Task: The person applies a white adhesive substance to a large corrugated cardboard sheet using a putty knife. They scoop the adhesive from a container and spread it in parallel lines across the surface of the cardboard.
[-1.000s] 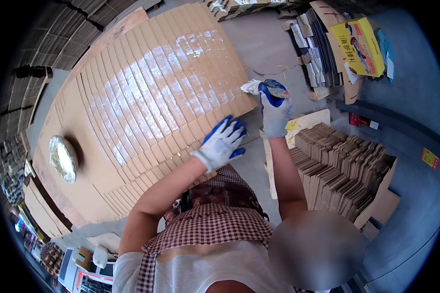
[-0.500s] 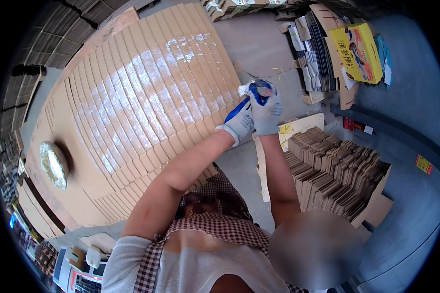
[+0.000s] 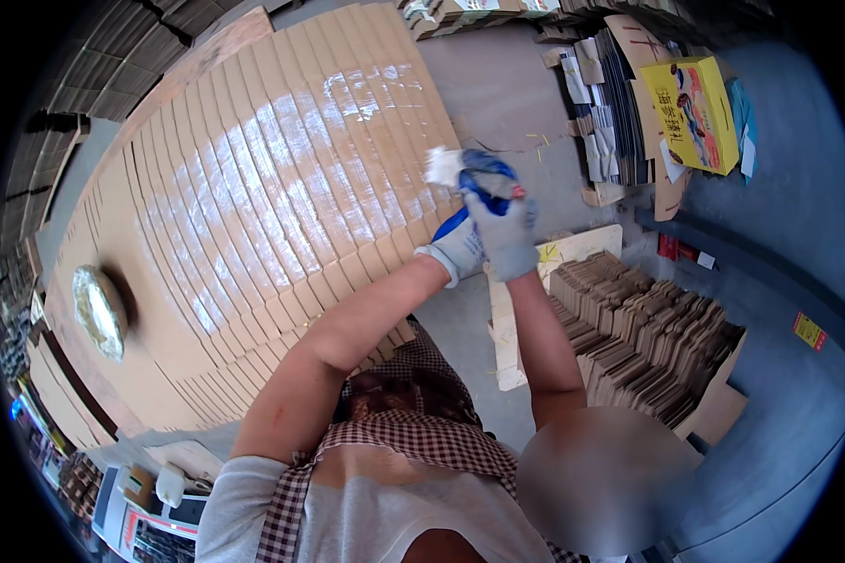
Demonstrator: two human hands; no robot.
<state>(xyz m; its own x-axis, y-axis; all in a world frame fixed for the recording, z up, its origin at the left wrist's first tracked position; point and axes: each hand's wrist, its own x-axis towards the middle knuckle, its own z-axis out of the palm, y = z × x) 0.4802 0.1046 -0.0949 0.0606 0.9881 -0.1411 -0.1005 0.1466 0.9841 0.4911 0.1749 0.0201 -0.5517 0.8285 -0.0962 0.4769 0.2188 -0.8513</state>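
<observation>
The left hand (image 3: 455, 246), a second ago spread on the fanned cardboard sheets (image 3: 272, 178), is now drawn in beside the right hand (image 3: 503, 225). The white-ended, brush-like thing (image 3: 443, 166) now points toward ten o'clock, at twelve o'clock from the view's centre and just over the sheets' edge. The work thus seems to be at this thing rather than on the glossy sheets. The gloved hands overlap in view: the right is closed around it, blurred; the left's fingers are hidden, so its grip cannot be told.

At nine o'clock, a foil-lined bowl (image 3: 99, 312) holds something pale and shiny, hard to make out. The yellow box (image 3: 693, 113) at two o'clock and the white jug (image 3: 171, 485) near eight hide their contents.
</observation>
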